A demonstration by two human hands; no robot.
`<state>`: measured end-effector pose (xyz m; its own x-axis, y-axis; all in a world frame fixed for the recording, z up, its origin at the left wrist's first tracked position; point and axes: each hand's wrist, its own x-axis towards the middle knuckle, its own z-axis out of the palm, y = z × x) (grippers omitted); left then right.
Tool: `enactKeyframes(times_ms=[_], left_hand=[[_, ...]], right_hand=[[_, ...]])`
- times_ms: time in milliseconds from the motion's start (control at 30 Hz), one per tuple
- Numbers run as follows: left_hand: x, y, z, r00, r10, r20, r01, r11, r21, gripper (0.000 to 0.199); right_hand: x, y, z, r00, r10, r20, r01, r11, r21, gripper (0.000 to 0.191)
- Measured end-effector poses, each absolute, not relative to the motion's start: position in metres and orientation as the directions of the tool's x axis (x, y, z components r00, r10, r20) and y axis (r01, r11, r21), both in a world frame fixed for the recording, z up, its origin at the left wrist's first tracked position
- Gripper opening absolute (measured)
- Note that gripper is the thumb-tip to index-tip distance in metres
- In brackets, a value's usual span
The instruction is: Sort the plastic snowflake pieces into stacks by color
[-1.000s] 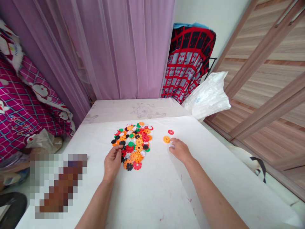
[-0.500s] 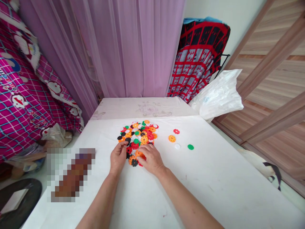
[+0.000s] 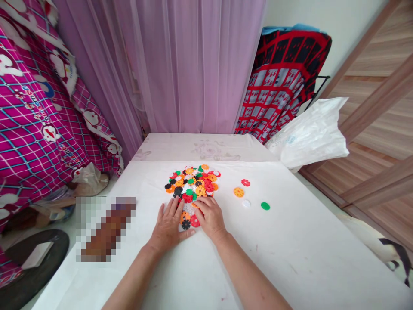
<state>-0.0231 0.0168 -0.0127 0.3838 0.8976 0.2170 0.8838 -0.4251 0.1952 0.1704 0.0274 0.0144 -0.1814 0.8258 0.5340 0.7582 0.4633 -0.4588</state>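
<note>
The discs looked light, stiff, best rim-pinched; the left hand had fingers spread, the right hand curled, hold unclear.

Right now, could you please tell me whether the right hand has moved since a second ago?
Yes, the right hand moved leftward past the separate yellow disc to the pile.

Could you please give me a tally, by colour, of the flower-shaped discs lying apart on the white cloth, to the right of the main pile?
Red disc: 1
Orange disc: 1
White disc: 1
Green disc: 1
Total: 4
</note>
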Motion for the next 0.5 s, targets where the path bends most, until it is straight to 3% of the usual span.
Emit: enactKeyframes(times_ms=[267,500], left_hand=[[0.016,0.043,0.003,0.3,0.934,0.192,0.924,-0.335,0.183,0.085],[0.032,0.051,0.007,0.269,0.938,0.218,0.928,-0.314,0.203,0.081]], right_hand=[[0.205,0.023,0.003,0.112,0.875,0.472,0.817,0.19,-0.545,0.033],[0.207,0.021,0.001,0.006,0.882,0.472,0.842,0.25,-0.479,0.032]])
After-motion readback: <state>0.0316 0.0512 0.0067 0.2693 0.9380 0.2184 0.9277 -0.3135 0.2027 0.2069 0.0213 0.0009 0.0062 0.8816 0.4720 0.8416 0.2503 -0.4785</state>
